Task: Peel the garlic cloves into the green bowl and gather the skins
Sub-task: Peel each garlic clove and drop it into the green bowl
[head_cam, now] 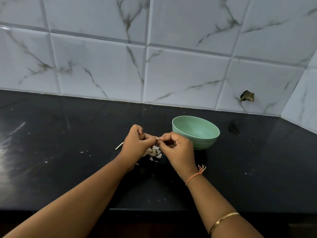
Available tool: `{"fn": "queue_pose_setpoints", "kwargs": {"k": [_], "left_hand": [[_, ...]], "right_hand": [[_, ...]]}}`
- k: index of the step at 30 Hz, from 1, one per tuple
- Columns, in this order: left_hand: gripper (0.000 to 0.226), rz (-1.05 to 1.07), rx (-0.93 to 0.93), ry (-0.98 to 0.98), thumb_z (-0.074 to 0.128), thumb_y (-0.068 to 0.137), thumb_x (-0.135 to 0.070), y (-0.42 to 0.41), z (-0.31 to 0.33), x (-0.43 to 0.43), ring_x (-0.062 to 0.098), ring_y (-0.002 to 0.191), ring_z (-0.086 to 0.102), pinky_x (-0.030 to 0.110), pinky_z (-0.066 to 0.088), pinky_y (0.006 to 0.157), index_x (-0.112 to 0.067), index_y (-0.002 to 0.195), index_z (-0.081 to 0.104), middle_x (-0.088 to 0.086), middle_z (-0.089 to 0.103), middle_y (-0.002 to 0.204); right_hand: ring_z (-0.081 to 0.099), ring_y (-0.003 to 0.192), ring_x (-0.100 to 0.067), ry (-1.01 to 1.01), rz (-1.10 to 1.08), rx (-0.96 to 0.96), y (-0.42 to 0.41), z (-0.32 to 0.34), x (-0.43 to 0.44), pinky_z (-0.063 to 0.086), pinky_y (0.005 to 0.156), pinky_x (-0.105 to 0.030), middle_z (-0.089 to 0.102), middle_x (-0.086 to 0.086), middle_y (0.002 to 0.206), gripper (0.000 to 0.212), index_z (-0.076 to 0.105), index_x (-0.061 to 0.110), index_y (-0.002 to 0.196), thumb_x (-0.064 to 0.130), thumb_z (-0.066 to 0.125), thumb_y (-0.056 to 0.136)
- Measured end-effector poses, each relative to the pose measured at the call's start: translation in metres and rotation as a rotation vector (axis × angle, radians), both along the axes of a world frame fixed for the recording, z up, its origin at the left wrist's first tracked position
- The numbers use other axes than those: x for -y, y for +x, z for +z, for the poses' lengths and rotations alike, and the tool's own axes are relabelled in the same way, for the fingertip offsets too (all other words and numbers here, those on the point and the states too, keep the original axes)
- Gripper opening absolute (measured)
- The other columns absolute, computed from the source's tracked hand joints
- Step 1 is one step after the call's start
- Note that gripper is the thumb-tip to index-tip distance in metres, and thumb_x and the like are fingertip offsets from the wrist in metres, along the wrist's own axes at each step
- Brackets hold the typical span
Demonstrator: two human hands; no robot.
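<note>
- The garlic clove (157, 138) shows only as a small, pale tan tip; your fingers cover the rest, so its state of peeling cannot be told.
- Your left hand (137, 143) has its fingers curled and pinches the clove from the left.
- Your right hand (178, 148) pinches the same clove from the right, so the fingertips of both hands meet at it, above the counter (68, 152).
- The skins (154, 152) lie in a loose white and tan heap on the dark counter, directly below the clove and between your two wrists.
- The green bowl (204, 143) stands upright just beyond your right hand, which hides part of its near wall.
- A thin white stalk (119, 146) lies on the counter just left of your left hand.
</note>
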State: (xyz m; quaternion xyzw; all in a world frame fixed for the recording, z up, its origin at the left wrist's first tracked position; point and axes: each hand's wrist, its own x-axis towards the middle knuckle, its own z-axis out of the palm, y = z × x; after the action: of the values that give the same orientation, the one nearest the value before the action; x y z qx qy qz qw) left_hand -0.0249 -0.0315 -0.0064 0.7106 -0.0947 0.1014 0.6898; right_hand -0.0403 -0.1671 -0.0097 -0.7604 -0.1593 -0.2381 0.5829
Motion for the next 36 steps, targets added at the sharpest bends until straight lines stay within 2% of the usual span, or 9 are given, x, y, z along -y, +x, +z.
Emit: {"fn": "queue_pose_setpoints", "kwargs": {"k": [5, 11, 16, 19, 26, 32, 36], "left_hand": [[0.040, -0.013, 0.017, -0.055, 0.067, 0.080, 0.002, -0.0021, 0.0009, 0.0017, 0.022, 0.076, 0.064, 0.040, 0.049, 0.076, -0.016, 0.081, 0.031, 0.011, 0.069, 0.077], [0.039, 0.035, 0.083, -0.023, 0.068, 0.082, -0.002, -0.0054, 0.0028, 0.0043, 0.013, 0.073, 0.068, 0.017, 0.051, 0.064, -0.016, 0.081, 0.032, 0.002, 0.074, 0.080], [0.039, 0.054, 0.096, 0.017, 0.070, 0.081, -0.004, -0.0055, 0.0032, 0.0037, 0.005, 0.068, 0.066, 0.011, 0.047, 0.060, -0.016, 0.081, 0.033, 0.002, 0.073, 0.077], [0.037, 0.054, 0.101, 0.044, 0.070, 0.081, -0.005, -0.0060, 0.0026, 0.0034, 0.005, 0.068, 0.067, 0.012, 0.048, 0.060, -0.015, 0.082, 0.034, 0.001, 0.073, 0.074], [0.038, 0.039, 0.133, 0.085, 0.069, 0.081, -0.003, -0.0087, 0.0035, 0.0041, 0.008, 0.070, 0.069, 0.011, 0.049, 0.060, -0.014, 0.081, 0.034, -0.002, 0.073, 0.071], [0.038, 0.040, 0.112, 0.103, 0.069, 0.080, -0.002, -0.0077, 0.0024, 0.0028, 0.007, 0.068, 0.068, 0.013, 0.050, 0.059, -0.013, 0.082, 0.033, -0.003, 0.072, 0.069], [0.040, 0.054, 0.088, 0.113, 0.068, 0.079, -0.001, -0.0056, 0.0022, 0.0032, 0.004, 0.063, 0.063, 0.014, 0.047, 0.056, -0.014, 0.082, 0.031, -0.003, 0.071, 0.068]], "right_hand": [[0.067, 0.071, -0.007, 0.037, -0.019, -0.047, 0.0004, 0.0015, 0.0010, 0.055, 0.069, -0.022, 0.068, 0.002, 0.074, 0.022, 0.063, 0.022, 0.073, 0.001, 0.067, 0.080], [0.065, 0.068, -0.011, 0.093, 0.004, -0.112, 0.0035, 0.0022, 0.0013, 0.055, 0.068, -0.025, 0.068, -0.004, 0.076, 0.018, 0.064, 0.016, 0.078, -0.001, 0.063, 0.083], [0.064, 0.068, -0.014, 0.075, 0.000, -0.130, 0.0041, 0.0013, 0.0017, 0.057, 0.070, -0.032, 0.068, -0.005, 0.074, 0.018, 0.064, 0.017, 0.078, -0.001, 0.063, 0.083], [0.065, 0.069, -0.015, 0.074, -0.005, -0.150, 0.0043, 0.0012, 0.0026, 0.057, 0.068, -0.032, 0.068, -0.008, 0.077, 0.018, 0.063, 0.016, 0.078, 0.000, 0.062, 0.084], [0.065, 0.059, -0.004, 0.129, 0.049, -0.181, 0.0010, 0.0038, 0.0023, 0.054, 0.061, -0.019, 0.067, -0.006, 0.072, 0.013, 0.062, 0.007, 0.082, -0.005, 0.058, 0.085], [0.064, 0.058, -0.003, 0.094, 0.047, -0.175, 0.0026, 0.0012, 0.0021, 0.052, 0.060, -0.017, 0.067, -0.004, 0.070, 0.016, 0.064, 0.010, 0.079, -0.005, 0.061, 0.084], [0.064, 0.060, -0.002, 0.074, 0.063, -0.166, 0.0017, 0.0014, 0.0012, 0.053, 0.062, -0.017, 0.067, -0.004, 0.070, 0.011, 0.065, 0.005, 0.083, -0.006, 0.061, 0.083]]}}
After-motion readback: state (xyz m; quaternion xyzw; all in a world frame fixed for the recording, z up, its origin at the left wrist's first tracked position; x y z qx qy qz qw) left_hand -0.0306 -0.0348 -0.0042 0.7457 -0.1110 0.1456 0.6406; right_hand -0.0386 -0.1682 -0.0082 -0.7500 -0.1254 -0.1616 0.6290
